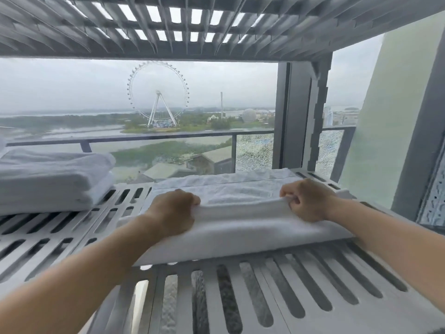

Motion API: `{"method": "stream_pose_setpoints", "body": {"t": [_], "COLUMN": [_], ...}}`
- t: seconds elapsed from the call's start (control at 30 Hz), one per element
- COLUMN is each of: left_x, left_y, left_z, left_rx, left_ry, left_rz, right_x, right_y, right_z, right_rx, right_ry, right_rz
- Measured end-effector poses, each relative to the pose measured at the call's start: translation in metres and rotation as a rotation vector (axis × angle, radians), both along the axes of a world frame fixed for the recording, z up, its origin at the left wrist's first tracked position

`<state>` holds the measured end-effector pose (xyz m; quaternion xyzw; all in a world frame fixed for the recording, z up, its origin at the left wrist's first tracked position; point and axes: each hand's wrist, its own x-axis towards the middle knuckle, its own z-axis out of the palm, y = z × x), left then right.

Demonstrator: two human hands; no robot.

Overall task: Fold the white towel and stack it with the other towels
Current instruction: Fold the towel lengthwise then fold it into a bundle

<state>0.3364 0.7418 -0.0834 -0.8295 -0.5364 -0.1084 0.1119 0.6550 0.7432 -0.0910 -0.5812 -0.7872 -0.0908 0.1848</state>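
A white towel (240, 213) lies partly folded on the slotted grey shelf (265, 297), stretching from the middle toward the right. My left hand (174, 210) grips the towel's raised fold near its left end. My right hand (305, 198) pinches the same fold near the right end. A flat layer of the towel stretches behind the fold toward the window. A stack of folded white towels (50, 179) sits on the same shelf at the left, apart from the towel I hold.
Another slotted shelf (168, 25) hangs close overhead. A grey shelf post (301, 112) stands behind the towel at the right. Behind the shelf is a window with a balcony railing (144, 139). A pale curtain (385, 116) hangs at the right.
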Motion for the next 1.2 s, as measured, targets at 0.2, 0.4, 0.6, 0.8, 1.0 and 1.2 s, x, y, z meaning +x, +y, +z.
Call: {"method": "stream_pose_setpoints", "body": {"t": [0.2, 0.4, 0.6, 0.8, 1.0, 1.2], "left_x": [-0.004, -0.010, -0.013, -0.009, -0.009, 0.034], "left_y": [0.025, 0.030, 0.032, 0.025, 0.017, 0.002], "left_z": [-0.014, -0.029, -0.020, -0.018, -0.009, -0.009], "left_rx": [-0.078, -0.119, -0.002, -0.087, -0.211, -0.088], "left_ry": [-0.098, -0.206, -0.097, 0.018, 0.090, -0.154], "left_rz": [-0.017, -0.079, -0.037, 0.080, 0.195, -0.278], "right_x": [0.013, 0.023, 0.017, 0.015, 0.008, -0.035], "right_y": [0.024, 0.031, 0.041, 0.050, 0.050, 0.020], "right_z": [-0.004, -0.024, -0.004, -0.013, -0.004, -0.005], "right_rx": [-0.096, -0.163, 0.002, -0.076, -0.067, 0.011], "right_ry": [0.107, 0.327, 0.077, 0.171, 0.140, 0.148], "right_rz": [0.075, 0.203, 0.289, 0.334, 0.344, 0.446]}}
